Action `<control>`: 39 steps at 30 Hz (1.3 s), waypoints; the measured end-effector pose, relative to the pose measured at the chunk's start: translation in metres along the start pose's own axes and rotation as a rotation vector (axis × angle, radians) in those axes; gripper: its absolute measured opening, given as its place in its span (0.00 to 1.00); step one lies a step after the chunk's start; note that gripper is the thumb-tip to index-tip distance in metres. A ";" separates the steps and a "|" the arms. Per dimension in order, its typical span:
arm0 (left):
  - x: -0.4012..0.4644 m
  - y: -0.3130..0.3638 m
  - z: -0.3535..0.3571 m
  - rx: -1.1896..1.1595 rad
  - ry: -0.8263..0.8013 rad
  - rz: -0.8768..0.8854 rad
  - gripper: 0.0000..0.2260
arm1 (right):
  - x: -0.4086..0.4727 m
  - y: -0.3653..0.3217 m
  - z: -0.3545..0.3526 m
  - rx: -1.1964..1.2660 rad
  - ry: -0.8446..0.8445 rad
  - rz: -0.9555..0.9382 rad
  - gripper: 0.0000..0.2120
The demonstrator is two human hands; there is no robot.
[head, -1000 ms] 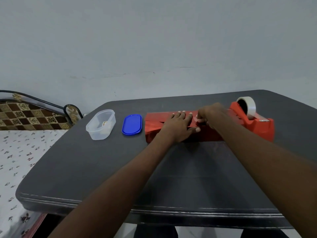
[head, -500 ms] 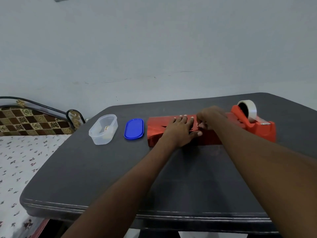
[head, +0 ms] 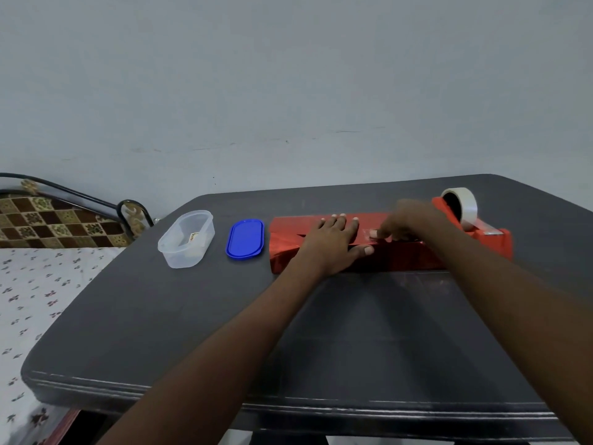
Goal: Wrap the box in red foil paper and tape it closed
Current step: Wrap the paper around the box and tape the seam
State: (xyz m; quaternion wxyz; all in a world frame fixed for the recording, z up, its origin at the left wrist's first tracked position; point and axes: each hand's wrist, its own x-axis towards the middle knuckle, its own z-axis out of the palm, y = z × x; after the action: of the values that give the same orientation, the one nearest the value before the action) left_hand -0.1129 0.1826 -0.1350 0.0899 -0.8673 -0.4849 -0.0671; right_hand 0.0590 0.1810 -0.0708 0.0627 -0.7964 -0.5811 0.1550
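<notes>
Fingers [head: 337, 224] of the left hand [head: 332, 244] lie flat, close together, pinning red foil paper [head: 288, 248] on the box; right hand [head: 406, 221] fingertips press tape there. Best rubbed outward along the seam, avoiding wrinkles.

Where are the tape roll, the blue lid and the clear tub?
tape roll [head: 464, 200]: head view, on its outer white band, atop the dispenser.
blue lid [head: 245, 238]: head view, middle of its flat top.
clear tub [head: 186, 248]: head view, on its near side wall.
</notes>
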 end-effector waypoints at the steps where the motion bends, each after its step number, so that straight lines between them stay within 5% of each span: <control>1: 0.000 0.000 0.000 -0.001 0.001 0.002 0.35 | -0.007 0.005 -0.002 -0.057 0.041 -0.029 0.22; 5: 0.000 0.001 0.001 -0.004 0.000 -0.001 0.36 | -0.038 0.021 -0.003 -0.210 0.325 -0.241 0.19; 8: -0.001 0.001 0.001 -0.005 0.006 0.000 0.35 | -0.049 0.028 0.016 -0.085 0.486 -0.472 0.11; 13: -0.001 0.001 0.000 -0.010 0.012 0.009 0.35 | -0.058 0.047 0.054 -0.172 0.277 -0.654 0.23; 20: -0.002 0.002 0.000 -0.016 0.011 -0.003 0.35 | -0.052 0.047 0.039 -0.286 0.336 -0.586 0.38; 24: -0.003 -0.001 -0.001 -0.006 0.027 0.025 0.30 | -0.050 0.036 0.053 -0.119 0.222 -0.673 0.29; 31: -0.003 0.000 -0.002 -0.003 -0.017 0.005 0.39 | -0.037 0.051 0.043 -0.192 0.299 -0.533 0.35; 39: -0.003 0.000 -0.003 -0.005 -0.014 0.010 0.39 | -0.042 0.049 0.054 0.013 0.208 -0.660 0.35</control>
State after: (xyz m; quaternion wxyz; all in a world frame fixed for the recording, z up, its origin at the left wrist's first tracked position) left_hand -0.1142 0.1791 -0.1328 0.0848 -0.8704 -0.4810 -0.0616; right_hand 0.0744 0.1213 -0.1283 0.1732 -0.5768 -0.7969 0.0480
